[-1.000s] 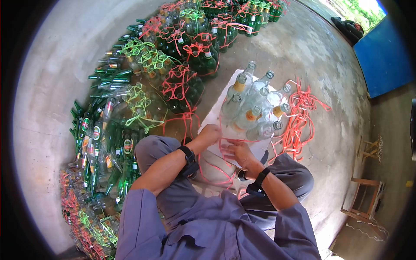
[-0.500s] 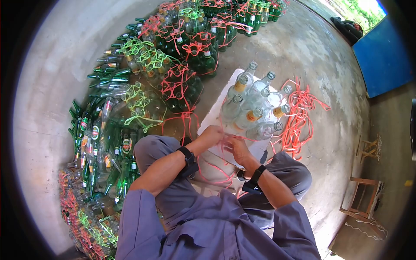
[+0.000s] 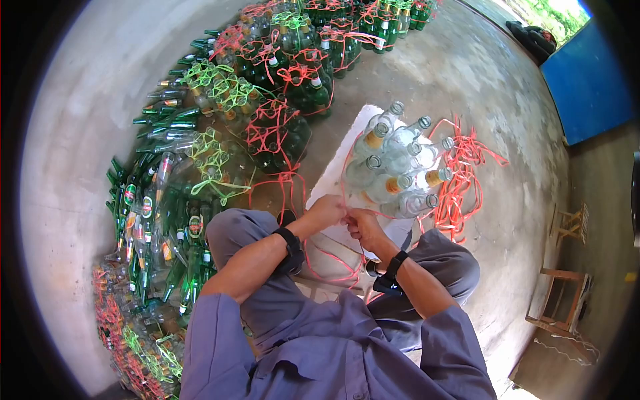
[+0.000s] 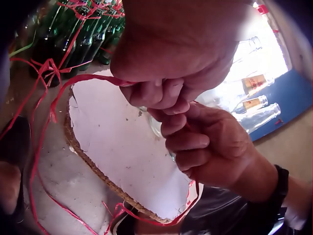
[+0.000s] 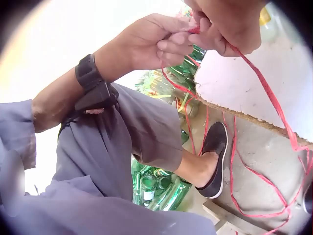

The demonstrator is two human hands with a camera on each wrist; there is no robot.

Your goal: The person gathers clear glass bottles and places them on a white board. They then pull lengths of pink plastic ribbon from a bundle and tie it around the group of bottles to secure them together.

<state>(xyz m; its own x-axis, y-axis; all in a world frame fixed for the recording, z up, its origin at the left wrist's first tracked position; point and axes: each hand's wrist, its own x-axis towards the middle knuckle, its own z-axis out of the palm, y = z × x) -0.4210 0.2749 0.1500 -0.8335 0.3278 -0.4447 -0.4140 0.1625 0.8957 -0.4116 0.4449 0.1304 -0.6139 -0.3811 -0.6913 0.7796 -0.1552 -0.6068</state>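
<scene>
My left hand (image 3: 329,210) and right hand (image 3: 365,227) meet at the near side of a cluster of clear glass bottles (image 3: 385,187). Both pinch the red plastic twine (image 5: 261,81) with curled fingers, knuckle to knuckle in the left wrist view. A loop of this twine runs round the bottles low down. The bottles stand grouped on a white board (image 4: 122,142) with a rough brown edge, some with orange neck labels. Loose twine ends trail from the hands over the board's edge to the floor. The exact crossing of the twine is hidden behind my fingers.
Tangled red twine (image 3: 460,193) lies on the floor right of the bottles. Tied bundles of green bottles (image 3: 277,133) stand ahead and left, beside a pile of loose bottles (image 3: 163,220). A wooden frame (image 3: 559,300) is far right. My crossed legs flank the board.
My hands were apart on the twine and have come together. The bottle necks have shifted to the right, while the board stays nearly in place.
</scene>
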